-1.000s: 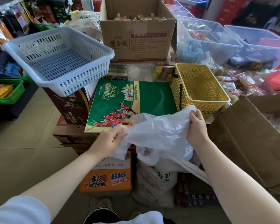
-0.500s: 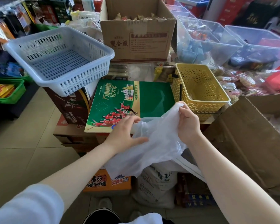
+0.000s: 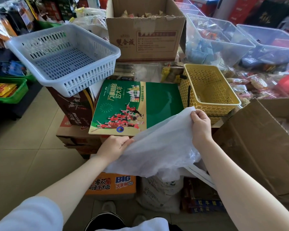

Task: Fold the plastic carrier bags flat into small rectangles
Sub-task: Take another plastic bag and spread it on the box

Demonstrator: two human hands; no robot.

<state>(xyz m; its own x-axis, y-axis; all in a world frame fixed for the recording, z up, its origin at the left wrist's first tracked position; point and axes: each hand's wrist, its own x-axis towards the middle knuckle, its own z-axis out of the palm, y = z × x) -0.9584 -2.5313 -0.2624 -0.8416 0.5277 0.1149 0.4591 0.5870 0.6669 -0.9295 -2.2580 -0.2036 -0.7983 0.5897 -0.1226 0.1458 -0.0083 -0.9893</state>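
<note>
The plastic bag (image 3: 158, 144) stretches diagonally above the green box (image 3: 157, 99); right hand (image 3: 201, 124) pinches its far corner; left hand (image 3: 114, 147) grips the near edge.

Bag (image 3: 158, 147) spans hands, seemingly overlapping box (image 3: 162, 99).

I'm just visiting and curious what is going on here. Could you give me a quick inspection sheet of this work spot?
Surface: flat green printed box on stacked cartons, partly under the bag.
Job's things: one white plastic bag, held spread in the air, not yet folded.
Clutter: white slotted basket, yellow basket, brown carton, clear bins.
Grips: left hand and right hand each pinch a bag edge.
Cables: nothing seen.
Surroundings: shop goods, tiled floor.
</note>
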